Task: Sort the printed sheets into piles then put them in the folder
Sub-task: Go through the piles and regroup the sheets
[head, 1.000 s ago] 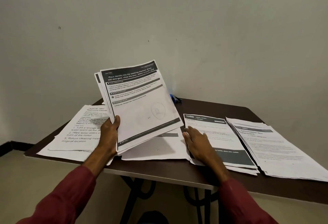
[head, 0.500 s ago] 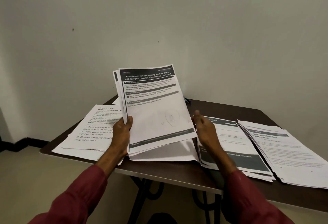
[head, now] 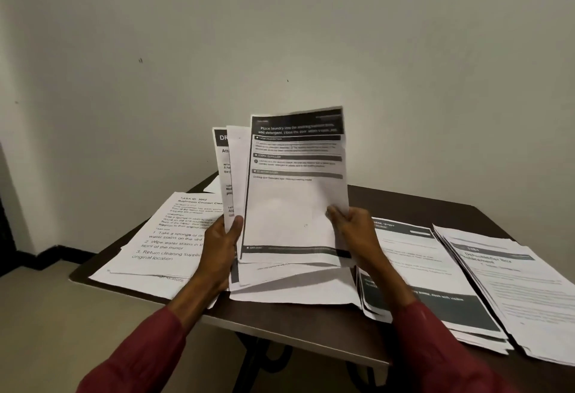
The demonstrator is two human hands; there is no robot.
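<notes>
Stack [head: 236, 168] stood upright above counter [head: 404, 202] middle, left grip [head: 222, 246] curled round its near-left edge. Right grip [head: 351, 230] pinched top sheet [head: 292, 206] at right edge. Step called for peeling one sheet only, heading checked before laying on matching pile [head: 435, 268], likely right.

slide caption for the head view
Left hand grips a fanned stack of sheets; right hand pinches the front laundry sheet above the table

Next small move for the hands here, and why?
Probably peel the laundry sheet off the held stack: the right hand pinches its right edge, the left hand grips the rest, and piles lie on the table.
</notes>
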